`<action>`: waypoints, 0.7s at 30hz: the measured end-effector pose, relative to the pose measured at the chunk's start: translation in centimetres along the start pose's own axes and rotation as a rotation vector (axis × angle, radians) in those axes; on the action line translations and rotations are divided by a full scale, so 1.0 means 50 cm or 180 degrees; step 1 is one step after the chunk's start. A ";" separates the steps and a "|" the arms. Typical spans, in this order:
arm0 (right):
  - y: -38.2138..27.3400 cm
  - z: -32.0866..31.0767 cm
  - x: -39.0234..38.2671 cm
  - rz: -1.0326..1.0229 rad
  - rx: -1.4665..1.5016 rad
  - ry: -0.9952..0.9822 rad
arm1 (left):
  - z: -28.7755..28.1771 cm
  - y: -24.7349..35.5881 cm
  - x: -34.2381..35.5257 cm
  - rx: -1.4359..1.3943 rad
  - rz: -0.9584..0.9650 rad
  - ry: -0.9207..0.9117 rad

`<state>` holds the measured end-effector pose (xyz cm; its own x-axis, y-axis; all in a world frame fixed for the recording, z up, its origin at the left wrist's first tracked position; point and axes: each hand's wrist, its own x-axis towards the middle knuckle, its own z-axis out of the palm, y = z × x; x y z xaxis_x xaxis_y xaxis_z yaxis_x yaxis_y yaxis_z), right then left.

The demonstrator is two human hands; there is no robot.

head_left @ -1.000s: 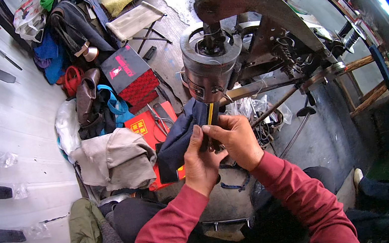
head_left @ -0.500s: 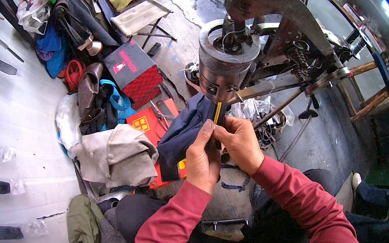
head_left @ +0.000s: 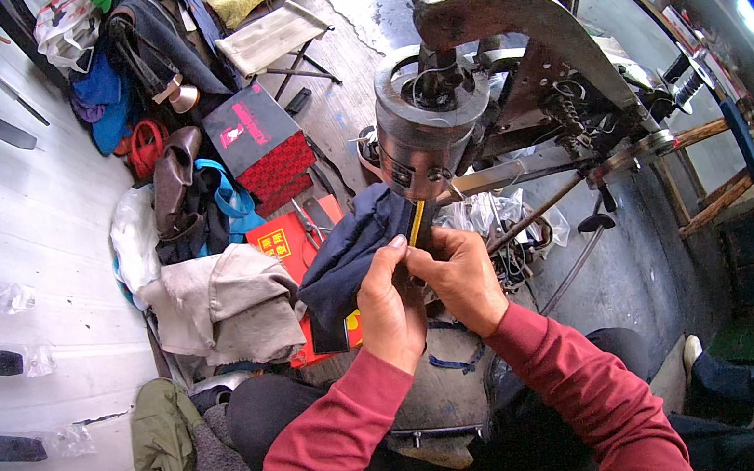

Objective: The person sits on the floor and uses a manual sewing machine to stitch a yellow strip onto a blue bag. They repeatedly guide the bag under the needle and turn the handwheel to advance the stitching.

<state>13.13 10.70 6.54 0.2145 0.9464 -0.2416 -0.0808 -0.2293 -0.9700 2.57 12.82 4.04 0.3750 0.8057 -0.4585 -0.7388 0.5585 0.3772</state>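
My left hand (head_left: 387, 317) and my right hand (head_left: 459, 277) are closed on a navy cloth (head_left: 350, 249), thumb tips close together near its right edge. A yellow strip (head_left: 417, 221) runs up this edge from my fingertips to the underside of a worn metal cylinder head (head_left: 421, 141) on a cast-iron sewing machine (head_left: 519, 10). The cloth hangs left over a red flat package (head_left: 290, 239) with scissors (head_left: 307, 222) on it. My fingertips behind the cloth are partly hidden.
Left lie beige cloth (head_left: 213, 309), shoe boxes (head_left: 252, 147), bags and shoes; behind, a folding stool (head_left: 269, 37). Plastic bags and clutter (head_left: 512, 225) sit under the machine's rods. A white panel (head_left: 27, 239) lines the left. Another person's leg (head_left: 749, 375) shows lower right.
The view has shifted a little. Both hands stay on the cloth beneath the cylinder head, with only slight movement of the thumbs and the cloth's folds.
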 end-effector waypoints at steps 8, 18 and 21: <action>0.016 0.000 -0.006 -0.0210 0.0206 -0.0116 | 0.005 -0.001 -0.004 0.0141 0.0125 0.0015; 0.036 0.004 -0.002 -0.0898 -0.1043 0.0328 | 0.012 -0.001 -0.011 0.0152 0.0087 -0.0078; 0.038 0.005 0.003 -0.1019 -0.1303 0.0439 | 0.011 -0.003 -0.008 0.0122 0.0054 -0.0073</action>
<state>12.77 10.49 4.69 0.2942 0.9512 0.0932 0.3900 -0.0304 -0.9203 2.84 12.55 4.61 0.3758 0.8191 -0.4334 -0.7234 0.5516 0.4153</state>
